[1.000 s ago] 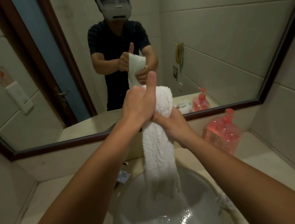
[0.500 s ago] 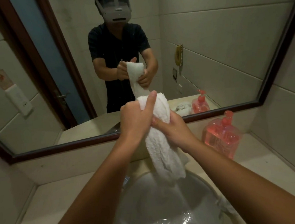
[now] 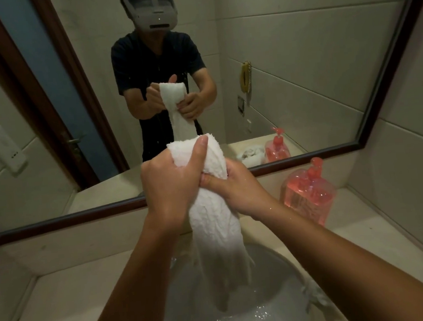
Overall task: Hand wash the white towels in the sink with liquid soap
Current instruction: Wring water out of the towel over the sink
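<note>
Gripping the white terry towel (image 3: 215, 221) from both sides, my two hands hold it up over the round white ceramic sink (image 3: 281, 274). My left hand (image 3: 167, 182) is wrapped round the folded top, with its thumb stretched upward along the cloth. My right hand (image 3: 235, 186) clutches the roll just beneath, fingers curled into it and wet.

From my feed the towel hangs as a bunched column. Its lower end is blurred, reaching down into the basin, where water glints.

A pink translucent plastic pump bottle of liquid soap (image 3: 308, 195) stands on the beige stone counter (image 3: 64, 301), right of the sink and below the dark-framed wall mirror (image 3: 389, 73). A pale crumpled cloth (image 3: 317, 297) lies at the sink's right rim, too blurred to make out.
</note>
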